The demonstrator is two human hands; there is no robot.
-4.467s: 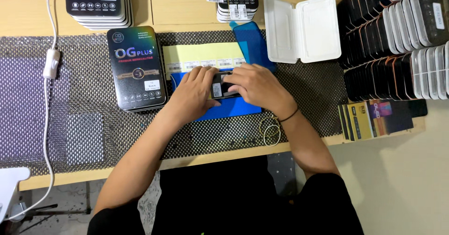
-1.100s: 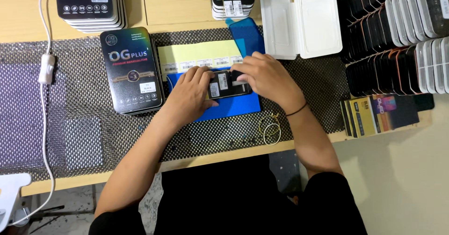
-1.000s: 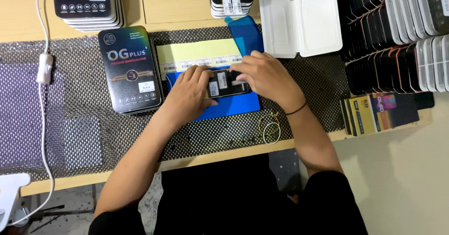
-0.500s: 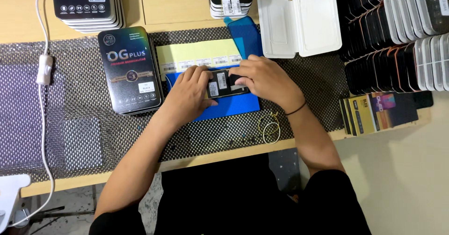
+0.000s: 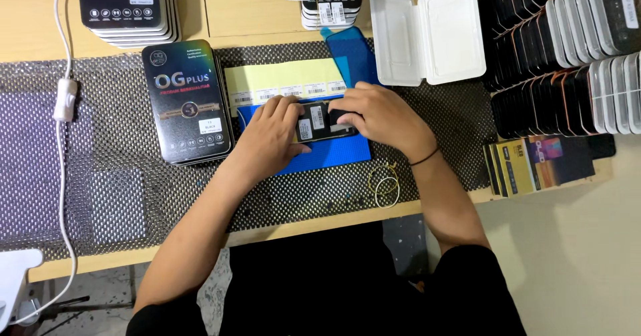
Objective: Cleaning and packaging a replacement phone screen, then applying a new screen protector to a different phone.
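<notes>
Two hands at frame centre, left hand [image 5: 270, 130] and right hand [image 5: 377, 114] clamped on one black phone [image 5: 322, 120], blue mat [image 5: 334, 155] beneath, one dark rectangular tin [image 5: 185, 101] left, one open white case [image 5: 427, 32] upper right.

Bare forearms, black clothing over the lap, and a thin dark band [image 5: 424, 157] around the right wrist

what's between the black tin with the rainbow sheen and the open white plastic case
In the head view, the yellow label sheet and a blue film lie between the black tin and white case.
</notes>
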